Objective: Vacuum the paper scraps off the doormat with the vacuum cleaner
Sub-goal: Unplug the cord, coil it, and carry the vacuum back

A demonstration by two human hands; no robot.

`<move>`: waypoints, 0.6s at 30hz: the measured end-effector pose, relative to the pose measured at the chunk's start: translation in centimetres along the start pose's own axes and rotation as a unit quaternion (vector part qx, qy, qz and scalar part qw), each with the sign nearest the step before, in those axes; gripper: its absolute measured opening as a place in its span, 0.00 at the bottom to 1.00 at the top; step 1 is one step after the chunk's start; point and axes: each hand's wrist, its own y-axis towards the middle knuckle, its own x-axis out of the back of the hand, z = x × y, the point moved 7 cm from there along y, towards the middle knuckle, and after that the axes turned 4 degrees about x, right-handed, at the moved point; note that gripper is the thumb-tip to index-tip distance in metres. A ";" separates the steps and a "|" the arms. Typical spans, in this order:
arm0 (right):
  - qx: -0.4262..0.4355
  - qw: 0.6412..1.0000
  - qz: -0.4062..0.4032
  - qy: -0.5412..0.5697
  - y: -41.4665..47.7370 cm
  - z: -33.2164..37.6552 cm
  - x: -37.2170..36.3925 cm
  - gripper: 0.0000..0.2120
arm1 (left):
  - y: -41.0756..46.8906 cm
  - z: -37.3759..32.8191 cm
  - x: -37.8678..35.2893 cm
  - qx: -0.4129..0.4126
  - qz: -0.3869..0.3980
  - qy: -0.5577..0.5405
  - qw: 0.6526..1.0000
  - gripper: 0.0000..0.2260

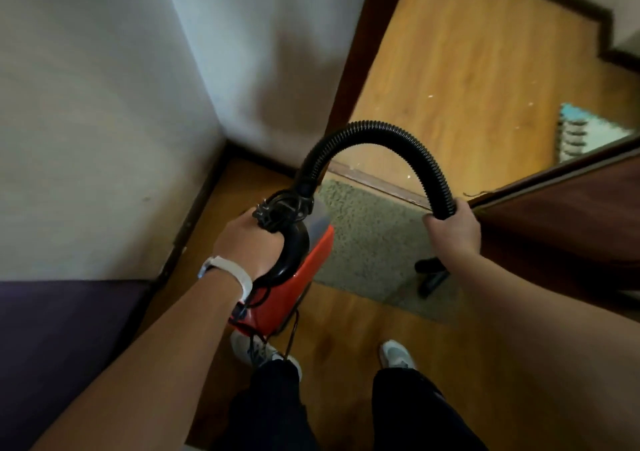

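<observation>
Now in hand: nozzle [433, 279] aimed at doormat's [367, 239] right edge.
Left hand [247, 242]: clasps red vacuum cleaner's [306, 272] handle [294, 249].
Right hand [453, 225]: grips corrugated hose [377, 131].
Paper scraps: none discernible on mat.
Next: lower nozzle — sweep leftward.

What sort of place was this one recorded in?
Most likely a home, at a room doorway: a doormat lies at the threshold, a dark door stands open beside it, and wood floor runs on between plain walls.
</observation>
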 end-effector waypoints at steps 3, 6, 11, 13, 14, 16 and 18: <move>-0.003 0.999 -0.035 0.016 -2.4 2.9 8.1 0.12 | -5.0 -3.2 3.7 -0.007 0.036 -0.055 0.998 0.02; 0.009 0.996 -0.081 0.047 -5.1 5.4 15.2 0.10 | -9.1 -6.4 6.8 -0.044 0.077 -0.089 0.992 0.02; 0.013 0.976 -0.161 0.149 -11.9 7.1 24.2 0.10 | -14.2 -11.6 9.8 -0.109 0.140 -0.108 0.978 0.01; 0.013 0.965 -0.182 0.187 -14.9 6.6 27.1 0.10 | -16.7 -14.1 10.2 -0.123 0.167 -0.122 0.971 0.02; 0.012 0.960 -0.191 0.204 -16.4 6.3 28.5 0.10 | -18.1 -15.5 10.3 -0.137 0.183 -0.123 0.966 0.05; 0.016 0.950 -0.212 0.228 -19.2 5.4 31.2 0.09 | -21.0 -18.1 9.8 -0.168 0.211 -0.106 0.957 0.07; 0.028 0.940 -0.231 0.251 -21.9 4.5 33.6 0.08 | -23.8 -20.1 9.1 -0.194 0.220 -0.101 0.951 0.08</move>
